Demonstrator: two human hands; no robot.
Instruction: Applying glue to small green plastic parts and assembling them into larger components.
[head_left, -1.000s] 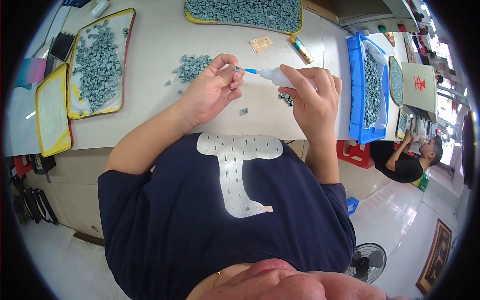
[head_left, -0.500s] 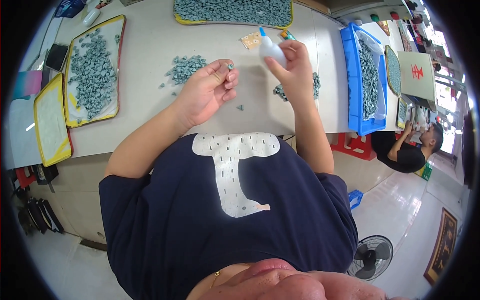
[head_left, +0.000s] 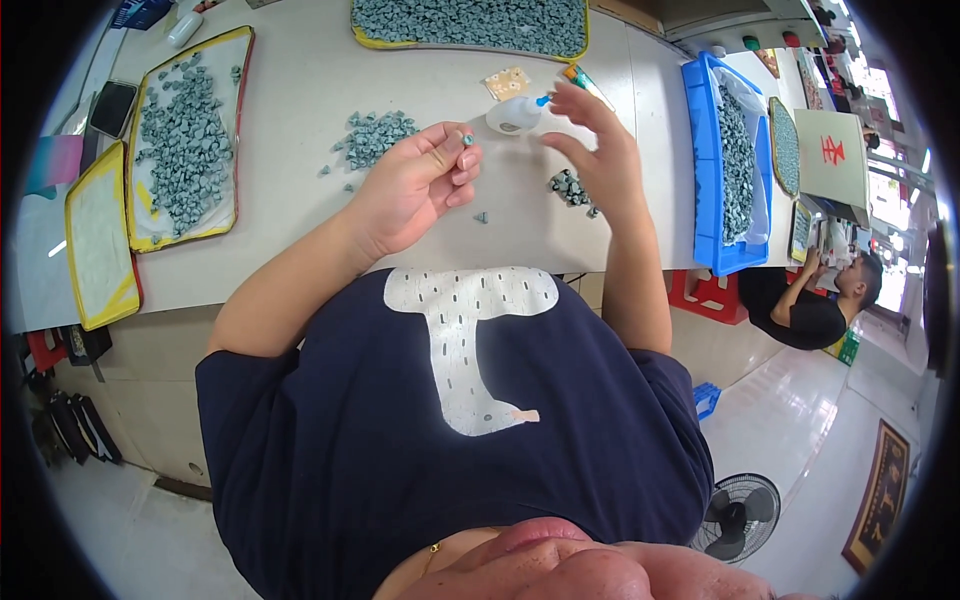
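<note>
My left hand (head_left: 425, 180) pinches a small grey-green piece (head_left: 467, 141) between thumb and forefinger, above the table. To the right, my right hand (head_left: 605, 160) is open, its fingers spread and curved. A white squeeze bottle (head_left: 512, 116) lies on its side, its blue tip (head_left: 543, 101) towards my right fingertips; whether they touch it I cannot tell. Left of my left hand is a loose pile of grey-green pieces (head_left: 372, 138). A smaller, darker cluster (head_left: 570, 187) lies beside my right wrist. One single piece (head_left: 482, 217) sits between my hands.
A yellow-edged tray (head_left: 185, 150) of pieces stands at the left, an empty-looking one (head_left: 98, 245) beside it. Another full tray (head_left: 470, 25) is at the far side. A blue crate (head_left: 704, 160) holds more on the right. Behind it sits a person (head_left: 815, 310) in black.
My right hand has let go of the squeeze bottle, which now lies on the table, and its fingers have opened. My left hand has hardly moved and still pinches the small piece.
</note>
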